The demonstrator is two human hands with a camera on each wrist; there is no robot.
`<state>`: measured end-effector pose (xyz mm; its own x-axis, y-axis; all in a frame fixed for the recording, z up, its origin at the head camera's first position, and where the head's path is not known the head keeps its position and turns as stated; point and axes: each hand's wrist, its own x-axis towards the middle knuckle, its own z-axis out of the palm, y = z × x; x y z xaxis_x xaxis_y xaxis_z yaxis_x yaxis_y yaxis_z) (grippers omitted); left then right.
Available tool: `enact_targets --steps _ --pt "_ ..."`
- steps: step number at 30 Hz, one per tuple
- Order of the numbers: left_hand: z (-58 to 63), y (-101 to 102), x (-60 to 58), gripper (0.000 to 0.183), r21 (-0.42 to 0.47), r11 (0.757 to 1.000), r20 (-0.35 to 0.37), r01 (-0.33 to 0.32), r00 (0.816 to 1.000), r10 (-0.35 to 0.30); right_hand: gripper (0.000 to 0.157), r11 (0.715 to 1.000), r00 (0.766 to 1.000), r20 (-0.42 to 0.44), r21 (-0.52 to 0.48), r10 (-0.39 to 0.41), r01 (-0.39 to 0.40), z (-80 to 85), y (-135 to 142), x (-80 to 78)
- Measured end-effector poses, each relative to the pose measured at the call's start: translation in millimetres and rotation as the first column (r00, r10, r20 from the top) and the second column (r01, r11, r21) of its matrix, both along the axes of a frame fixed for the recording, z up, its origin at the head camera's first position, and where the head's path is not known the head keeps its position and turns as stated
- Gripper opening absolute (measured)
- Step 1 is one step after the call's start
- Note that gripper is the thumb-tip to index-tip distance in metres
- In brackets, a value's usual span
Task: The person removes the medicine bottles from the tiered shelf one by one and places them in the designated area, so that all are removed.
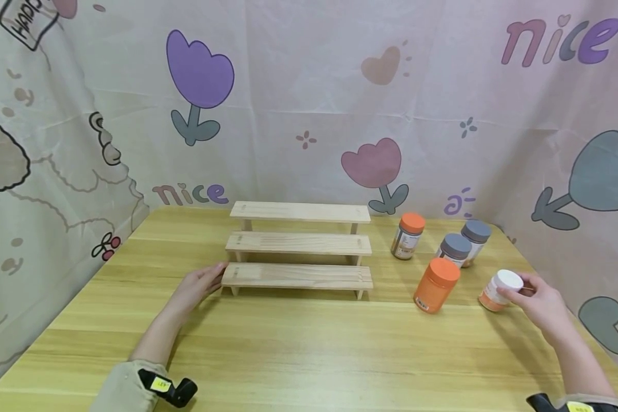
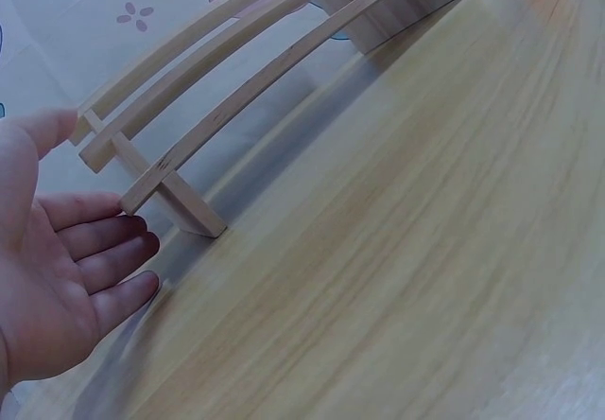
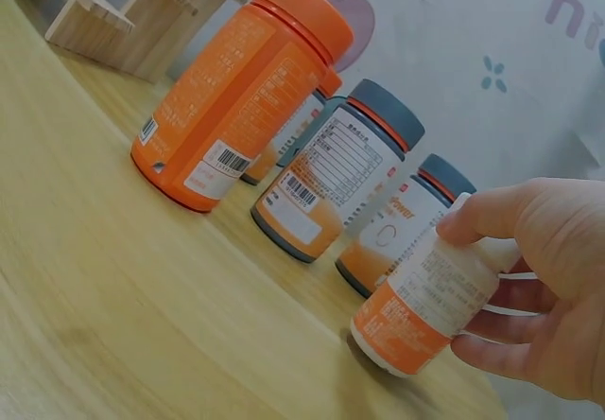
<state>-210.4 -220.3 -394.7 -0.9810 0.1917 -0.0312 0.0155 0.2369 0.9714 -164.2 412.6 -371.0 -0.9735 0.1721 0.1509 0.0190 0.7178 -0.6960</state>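
A small white-and-orange pill bottle stands on the right side of the table. My right hand grips it, thumb on the near side and fingers behind, also visible in the right wrist view, where the bottle leans. At the left end of a three-tier wooden stand is my left hand. In the left wrist view the left hand has its fingers extended, the index fingertip right at the end of the lowest board and the thumb beside the upper boards.
Left of the held bottle are a large orange jar, two grey-lidded bottles and, farther back, an orange-lidded bottle. A patterned cloth hangs behind the wooden table and along its sides.
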Motion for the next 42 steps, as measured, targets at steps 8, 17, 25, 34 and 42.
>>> enact_targets --steps 8,17,25,34,42 --pt "1.0 0.4 0.2 0.070 -0.010 1.000 0.008 -0.011 1.000 0.011 0.059 1.000 1.000 -0.009 0.004 0.000 0.000 -4.6 1.4 -0.4" --pt "0.5 1.3 0.3 0.069 0.003 1.000 0.003 -0.004 1.000 0.004 0.060 0.998 0.999 -0.013 -0.043 0.044 -0.045 -1.9 1.3 0.5" --pt "0.8 2.4 -0.2 0.070 0.005 1.000 0.000 -0.002 1.000 0.002 0.071 0.998 0.998 0.035 -0.019 0.056 -0.055 8.5 3.8 1.6" --pt "3.0 4.0 -1.2 0.070 -0.007 1.000 0.007 -0.005 1.000 0.005 0.076 0.998 0.998 -0.002 -0.024 0.066 -0.066 28.8 -2.2 -5.5" --pt "8.5 -0.8 -1.2 0.069 -0.027 1.000 -0.005 0.015 1.000 -0.015 0.076 0.998 0.998 0.010 0.010 0.067 -0.067 54.2 -23.7 -18.3"
